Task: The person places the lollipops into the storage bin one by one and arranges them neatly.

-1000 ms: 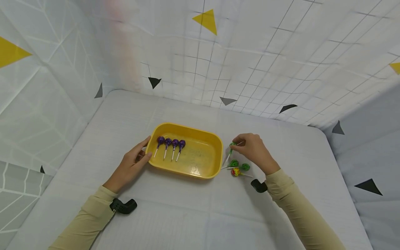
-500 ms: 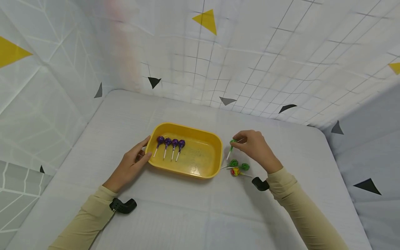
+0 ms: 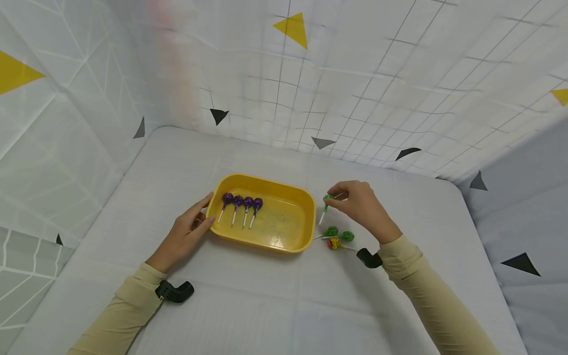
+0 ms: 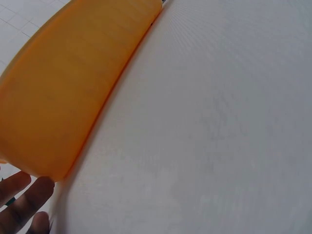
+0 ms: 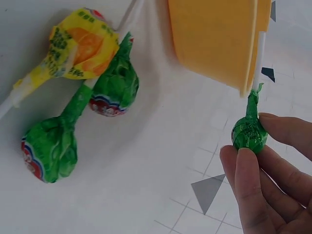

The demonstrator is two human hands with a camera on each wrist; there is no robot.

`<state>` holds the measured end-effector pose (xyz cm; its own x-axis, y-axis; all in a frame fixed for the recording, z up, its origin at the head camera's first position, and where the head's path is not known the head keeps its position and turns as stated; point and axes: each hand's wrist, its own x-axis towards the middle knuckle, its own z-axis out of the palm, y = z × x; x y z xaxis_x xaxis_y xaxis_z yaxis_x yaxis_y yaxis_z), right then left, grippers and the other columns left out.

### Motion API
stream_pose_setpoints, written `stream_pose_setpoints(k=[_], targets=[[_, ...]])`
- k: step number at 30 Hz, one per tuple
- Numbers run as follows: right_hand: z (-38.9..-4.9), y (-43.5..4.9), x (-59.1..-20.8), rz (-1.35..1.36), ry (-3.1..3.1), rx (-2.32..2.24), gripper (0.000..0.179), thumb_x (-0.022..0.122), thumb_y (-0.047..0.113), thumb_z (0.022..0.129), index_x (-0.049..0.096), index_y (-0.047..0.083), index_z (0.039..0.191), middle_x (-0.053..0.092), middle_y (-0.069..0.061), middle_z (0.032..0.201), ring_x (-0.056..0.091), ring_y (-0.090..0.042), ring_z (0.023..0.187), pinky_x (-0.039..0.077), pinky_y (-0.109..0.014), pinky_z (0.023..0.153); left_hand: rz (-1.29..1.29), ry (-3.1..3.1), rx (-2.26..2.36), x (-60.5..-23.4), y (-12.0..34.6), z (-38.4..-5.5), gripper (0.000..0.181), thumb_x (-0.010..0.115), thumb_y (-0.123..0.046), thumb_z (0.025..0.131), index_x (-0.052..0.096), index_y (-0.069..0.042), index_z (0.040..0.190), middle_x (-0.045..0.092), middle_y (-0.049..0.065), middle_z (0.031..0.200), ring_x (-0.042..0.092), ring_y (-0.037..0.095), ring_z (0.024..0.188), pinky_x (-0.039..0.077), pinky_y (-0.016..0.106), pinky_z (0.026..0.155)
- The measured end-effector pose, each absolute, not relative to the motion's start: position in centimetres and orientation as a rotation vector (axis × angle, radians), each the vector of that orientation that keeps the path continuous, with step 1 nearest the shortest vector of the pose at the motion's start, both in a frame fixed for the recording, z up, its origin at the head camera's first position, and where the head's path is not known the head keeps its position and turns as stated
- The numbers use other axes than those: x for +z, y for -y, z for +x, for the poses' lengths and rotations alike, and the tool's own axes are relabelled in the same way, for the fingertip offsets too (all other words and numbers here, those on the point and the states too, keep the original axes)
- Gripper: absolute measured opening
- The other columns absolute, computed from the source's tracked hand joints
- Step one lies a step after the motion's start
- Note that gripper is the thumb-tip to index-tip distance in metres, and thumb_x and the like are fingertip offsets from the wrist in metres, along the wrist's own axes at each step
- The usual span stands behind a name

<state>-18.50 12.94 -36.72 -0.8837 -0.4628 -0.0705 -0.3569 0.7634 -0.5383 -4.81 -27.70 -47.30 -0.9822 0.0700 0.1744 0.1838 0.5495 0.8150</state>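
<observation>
A yellow tray [image 3: 288, 246] lies on the white-covered table with purple-wrapped lollipops [image 3: 238, 200] lined up inside at its left. My left hand [image 3: 182, 239] rests against the tray's left end, thumb at the rim and fingers spread along the outside. In the left wrist view its fingertips [image 4: 41, 187] touch the outer wall near a corner. To the right of the tray, my right hand [image 3: 361, 207] pinches a green lollipop [image 5: 249, 134] by its wrapped candy head. The stick points down toward the table in the head view, close beside the tray's right rim.
Below the right hand lie two green lollipops [image 5: 51, 148] and a yellow-and-red one [image 5: 85, 46], bunched together with sticks crossing. White patterned sheets [image 3: 248, 64] wall in the table at the back and sides.
My right hand has lifted slightly upward with the green lollipop, its stick now apart from the others. The left hand and tray stay nearly in place.
</observation>
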Motion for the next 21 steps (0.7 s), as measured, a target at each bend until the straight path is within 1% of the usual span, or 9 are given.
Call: stream_pose_setpoints(k=[5,21], targets=[[-18.4,-12.4,-36.3,-0.661,-2.751,-0.801,0.02,0.077,0.021,0.094,0.078,0.009,0.11,0.078,-0.007,0.109,0.076,-0.025,0.098,0.062,-0.045,0.084,-0.22,2.656,-1.428,-47.4,27.8,-4.8,0.059,0.055,-0.022,0.108,0.034,-0.015,0.163,0.065,0.012,0.122,0.057,0.015,0.091,0.049,0.022,0.078],[-17.7,-9.4,-35.3,-0.731,-2.742,-0.765,0.022,0.078,0.023,0.094,0.078,0.008,0.11,0.078,-0.008,0.11,0.076,-0.025,0.098,0.062,-0.043,0.085,-0.215,2.662,-1.448,-47.3,27.9,-4.6,0.059,0.055,-0.024,0.109,0.034,-0.015,0.163,0.065,0.011,0.114,0.058,0.015,0.09,0.05,0.023,0.077]])
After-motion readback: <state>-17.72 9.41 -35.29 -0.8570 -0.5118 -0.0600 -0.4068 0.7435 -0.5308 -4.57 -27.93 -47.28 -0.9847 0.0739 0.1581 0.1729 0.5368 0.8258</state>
